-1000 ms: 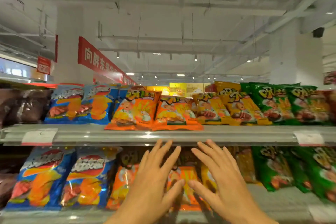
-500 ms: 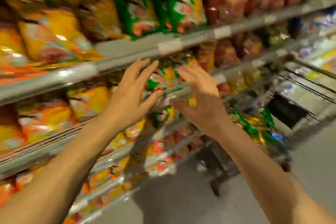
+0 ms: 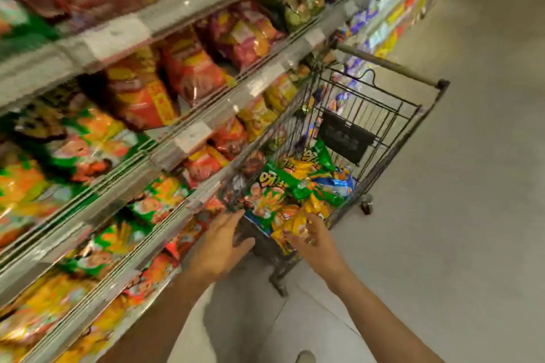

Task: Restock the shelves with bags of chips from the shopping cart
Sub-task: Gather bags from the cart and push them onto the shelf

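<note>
A dark wire shopping cart (image 3: 392, 115) stands on the floor beside the shelves, holding several chip bags. A green bag (image 3: 269, 193) lies on top of the pile, with yellow bags (image 3: 298, 222) at the near end and a blue one (image 3: 342, 181) behind. My left hand (image 3: 219, 244) hovers open at the cart's near left corner, fingers spread, holding nothing. My right hand (image 3: 309, 240) reaches over the near rim, its fingers curled against a yellow bag; whether it grips the bag is unclear.
Shelves (image 3: 182, 138) full of red, green and orange chip bags run along the left, with price tags on their rails. Grey floor (image 3: 472, 215) lies to the right of the cart. The cart's handle (image 3: 389, 65) points away from me.
My view has swung from the shelves down and right to the cart. Both hands have dropped from shelf height to the cart's near end, the right one reaching a yellow bag.
</note>
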`<control>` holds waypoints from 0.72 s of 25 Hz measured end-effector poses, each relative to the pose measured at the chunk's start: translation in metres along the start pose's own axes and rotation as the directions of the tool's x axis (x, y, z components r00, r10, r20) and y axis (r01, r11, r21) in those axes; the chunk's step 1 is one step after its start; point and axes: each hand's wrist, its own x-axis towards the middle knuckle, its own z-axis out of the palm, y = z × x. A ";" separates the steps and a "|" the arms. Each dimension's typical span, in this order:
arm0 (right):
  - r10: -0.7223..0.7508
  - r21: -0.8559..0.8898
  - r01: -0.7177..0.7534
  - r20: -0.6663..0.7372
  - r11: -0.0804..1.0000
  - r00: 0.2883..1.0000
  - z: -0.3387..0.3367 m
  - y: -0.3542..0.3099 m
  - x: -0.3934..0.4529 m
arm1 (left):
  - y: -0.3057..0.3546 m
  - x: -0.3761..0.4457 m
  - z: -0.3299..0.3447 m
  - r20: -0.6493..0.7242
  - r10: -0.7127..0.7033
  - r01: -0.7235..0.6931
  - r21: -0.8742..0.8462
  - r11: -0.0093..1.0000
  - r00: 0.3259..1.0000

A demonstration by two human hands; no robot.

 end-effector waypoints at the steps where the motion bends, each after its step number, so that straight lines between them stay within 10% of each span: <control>1: 0.051 0.020 -0.051 -0.002 0.999 0.999 -0.006 0.004 0.011 | -0.003 0.022 0.003 0.040 -0.024 0.023 0.013 1.000 0.999; 12: 0.584 0.154 -0.574 -0.026 0.804 0.811 0.023 0.063 0.162 | -0.065 0.273 0.081 0.332 -0.232 0.207 0.112 0.972 0.914; 18: 0.851 0.464 -0.718 -0.203 0.519 0.484 0.046 0.128 0.244 | -0.104 0.333 0.124 0.329 -0.381 0.383 0.062 0.922 0.864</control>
